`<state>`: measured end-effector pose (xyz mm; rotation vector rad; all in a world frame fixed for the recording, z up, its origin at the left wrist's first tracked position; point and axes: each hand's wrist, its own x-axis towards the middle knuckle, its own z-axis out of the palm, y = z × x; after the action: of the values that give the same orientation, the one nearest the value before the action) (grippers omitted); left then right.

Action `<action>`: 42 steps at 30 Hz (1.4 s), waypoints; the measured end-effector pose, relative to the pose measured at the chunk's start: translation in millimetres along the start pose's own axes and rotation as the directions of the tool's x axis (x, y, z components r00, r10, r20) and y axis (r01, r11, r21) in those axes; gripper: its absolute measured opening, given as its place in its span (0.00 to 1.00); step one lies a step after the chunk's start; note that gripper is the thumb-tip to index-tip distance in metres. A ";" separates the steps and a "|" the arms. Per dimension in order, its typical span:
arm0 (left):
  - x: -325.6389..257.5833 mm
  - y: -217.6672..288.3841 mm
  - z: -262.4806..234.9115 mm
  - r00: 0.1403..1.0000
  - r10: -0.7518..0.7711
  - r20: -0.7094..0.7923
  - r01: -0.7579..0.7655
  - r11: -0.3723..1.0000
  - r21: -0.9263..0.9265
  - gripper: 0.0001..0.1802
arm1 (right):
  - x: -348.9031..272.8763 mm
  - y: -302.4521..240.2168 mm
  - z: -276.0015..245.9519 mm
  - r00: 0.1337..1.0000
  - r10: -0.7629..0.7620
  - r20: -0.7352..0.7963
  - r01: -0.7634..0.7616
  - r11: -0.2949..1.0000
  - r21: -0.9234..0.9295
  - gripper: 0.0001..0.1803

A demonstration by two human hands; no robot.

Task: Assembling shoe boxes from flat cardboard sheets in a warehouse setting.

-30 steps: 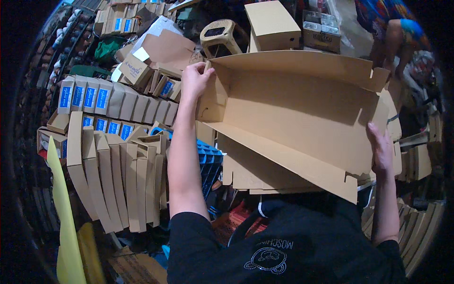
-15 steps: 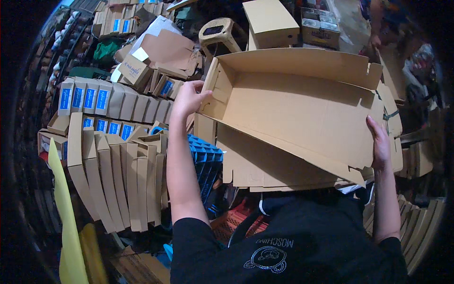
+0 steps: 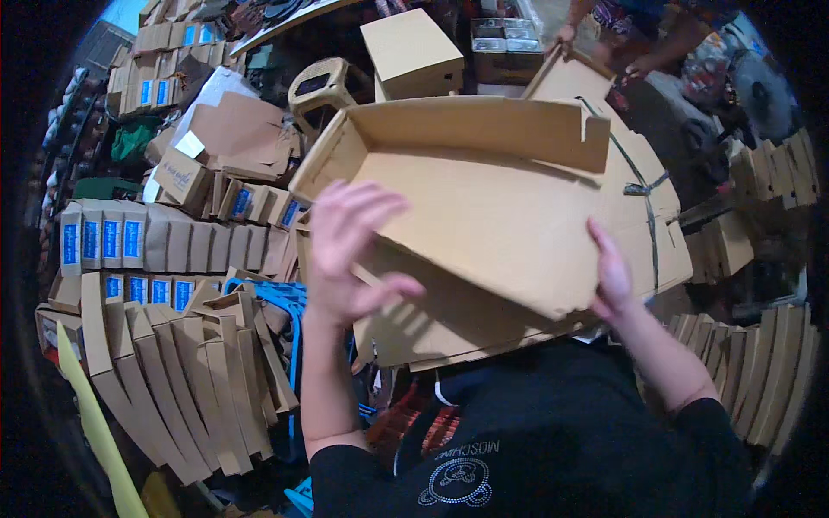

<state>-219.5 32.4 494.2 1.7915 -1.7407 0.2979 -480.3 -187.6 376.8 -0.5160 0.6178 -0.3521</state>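
Note:
A partly folded brown cardboard box [image 3: 484, 216] lies tilted in front of me, its far and left walls standing up. My right hand [image 3: 611, 274] grips its right edge, with the thumb on the inner face and the other fingers mostly hidden. Over the near left corner, my left hand [image 3: 354, 246] is off the cardboard, fingers spread and slightly blurred, holding nothing. Beneath the box rests a stack of flat cardboard sheets [image 3: 665, 246], with a dark green strap [image 3: 641, 188] across its right part.
Rows of upright boxes [image 3: 177, 380] crowd the left, beside a blue plastic crate [image 3: 289, 298]. Behind the box stand a woven stool [image 3: 324, 91] and a closed carton [image 3: 413, 52]. At the far right, another person's hand [image 3: 563, 39] holds cardboard. More boxes [image 3: 760, 371] line the right.
My left hand has let go of the box's left wall and come nearer, fingers opening. My right hand keeps its hold. The view has shifted rightward, showing more of the strapped stack.

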 end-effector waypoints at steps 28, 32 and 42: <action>-47.2 33.4 51.2 0.981 -0.065 0.182 0.114 0.955 -0.273 0.30 | 46.2 -56.7 31.8 0.833 -0.466 0.299 0.470 0.310 -0.826 0.36; -45.7 32.4 50.8 0.975 -0.059 0.215 0.120 0.952 -0.282 0.30 | 57.2 -88.4 28.3 0.936 -0.112 0.333 0.349 0.412 -0.841 0.36; -46.9 33.2 54.7 0.971 -0.076 0.226 0.143 0.943 -0.299 0.29 | 68.7 -84.4 32.0 0.945 -0.037 0.324 0.309 0.418 -0.854 0.32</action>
<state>-270.3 42.0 434.0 1.7234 -1.7079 -0.2160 -421.3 -276.8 414.6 -1.6870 0.4485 -0.1035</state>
